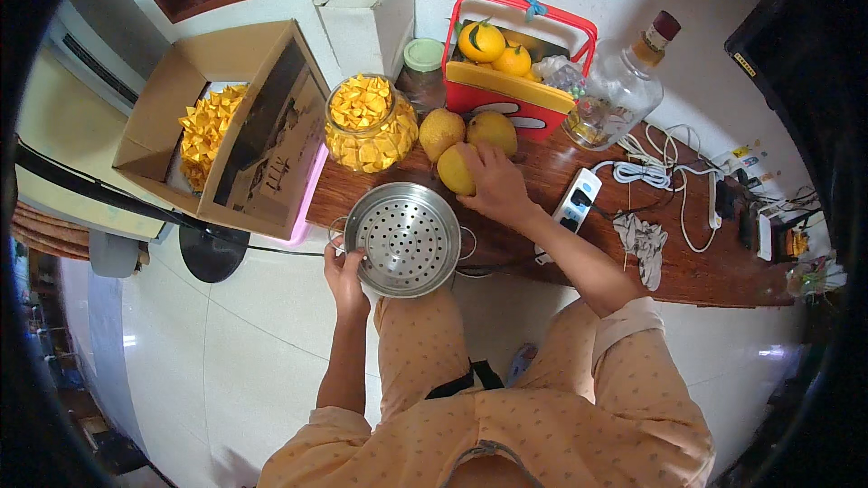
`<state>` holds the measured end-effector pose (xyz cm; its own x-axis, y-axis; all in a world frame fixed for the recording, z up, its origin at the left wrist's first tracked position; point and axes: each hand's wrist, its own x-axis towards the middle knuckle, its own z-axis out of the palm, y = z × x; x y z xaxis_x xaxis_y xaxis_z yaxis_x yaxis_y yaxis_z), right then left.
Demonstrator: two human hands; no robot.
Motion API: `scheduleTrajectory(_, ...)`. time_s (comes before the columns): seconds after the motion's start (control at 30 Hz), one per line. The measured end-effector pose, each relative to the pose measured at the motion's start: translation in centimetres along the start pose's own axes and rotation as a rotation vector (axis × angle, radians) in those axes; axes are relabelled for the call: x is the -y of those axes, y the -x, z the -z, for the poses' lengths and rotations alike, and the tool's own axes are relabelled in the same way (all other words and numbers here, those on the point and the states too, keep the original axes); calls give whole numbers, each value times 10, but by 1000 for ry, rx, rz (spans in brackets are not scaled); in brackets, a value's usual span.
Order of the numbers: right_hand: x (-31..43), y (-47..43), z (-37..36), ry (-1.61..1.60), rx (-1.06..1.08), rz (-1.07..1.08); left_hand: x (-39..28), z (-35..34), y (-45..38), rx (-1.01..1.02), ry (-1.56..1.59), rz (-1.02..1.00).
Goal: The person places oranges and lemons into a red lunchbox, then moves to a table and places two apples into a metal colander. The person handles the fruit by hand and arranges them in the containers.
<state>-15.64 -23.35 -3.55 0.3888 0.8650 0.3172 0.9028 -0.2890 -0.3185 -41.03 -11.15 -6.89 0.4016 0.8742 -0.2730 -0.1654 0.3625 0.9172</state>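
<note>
A round stainless-steel steamer basket [407, 240] with a perforated bottom and two wire loop handles overlaps the table's front edge. My left hand [346, 274] grips its left rim beside the loop handle, thumb over the rim. No fruit lies inside it. My right hand [498, 179] is closed around the right side of a yellow pear-like fruit [456, 171]. Two similar fruits, one at the left [441, 132] and one at the right [493, 131], sit just behind it. My right fingertips are partly hidden among the fruits.
Behind the fruits stand a glass jar of gold folded stars [371, 125], a red basket of oranges [502, 98] and a glass bottle [614, 108]. A cardboard box [261, 176] is at left. A power strip [576, 196], cables [641, 173] and crumpled cloth [641, 244] lie right.
</note>
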Motion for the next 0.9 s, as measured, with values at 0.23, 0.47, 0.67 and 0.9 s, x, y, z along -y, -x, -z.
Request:
scheduleTrajectory(0.23,-1,-1,-14,204,-119,171,2,-9,2,25,-22,24)
scheduleTrajectory(0.47,-8,2,-18,158,-43,127,5,-17,0,59,54,32)
scheduleTrajectory(0.67,-10,10,-11,105,-5,99,8,-20,0,52,57,61)
scheduleTrajectory(0.9,-15,17,-1,10,59,82,10,-20,-1,63,69,82)
